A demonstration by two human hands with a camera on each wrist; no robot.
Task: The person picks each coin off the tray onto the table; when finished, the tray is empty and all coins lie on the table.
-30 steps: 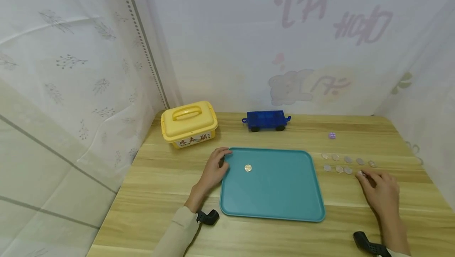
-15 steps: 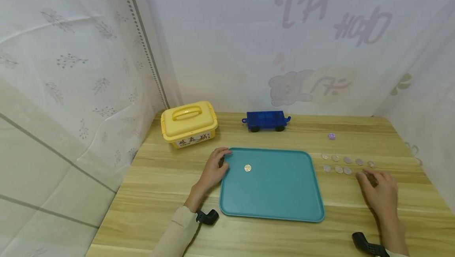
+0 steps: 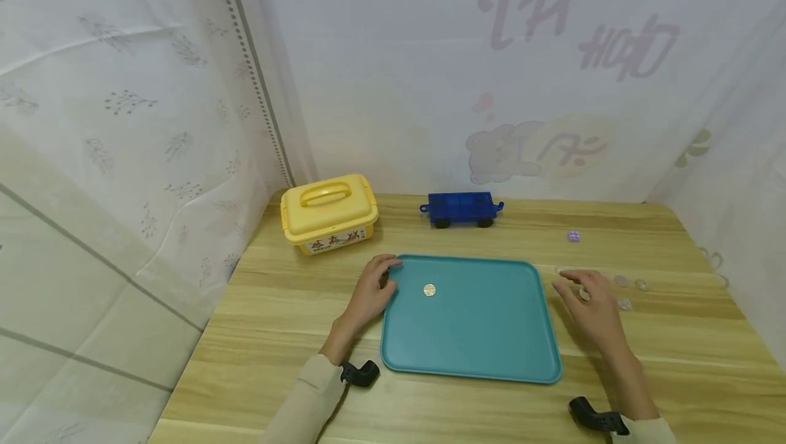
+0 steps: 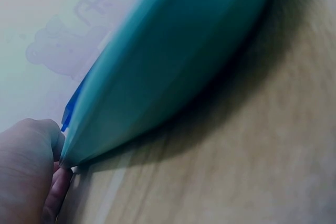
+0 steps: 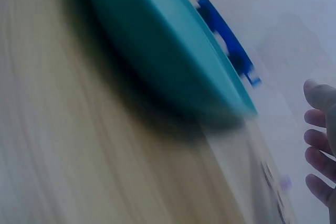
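In the head view my left hand point(image 3: 371, 289) grips the upper left corner of a teal tray point(image 3: 473, 321), with thumb and fingers at its rim. A single coin point(image 3: 429, 290) lies on the tray's left part. My right hand point(image 3: 592, 311) hovers just right of the tray, fingers spread and loosely bent, holding nothing that shows. Beneath and around it lie coins in two rows; a coin point(image 3: 621, 281) in the back row and a coin point(image 3: 624, 304) in the front row show on its right. Others are partly hidden by the hand.
A lidded yellow box point(image 3: 329, 214) stands at the back left. Behind the tray sits a blue toy wagon point(image 3: 461, 208). A small purple block point(image 3: 574, 236) lies beyond the coins. Curtains border the wooden table point(image 3: 467, 410) behind and at the sides.
My right hand has moved left from the right end of the front row, leaving a coin there, and is now over the rows' left part. My left hand stays on the tray.
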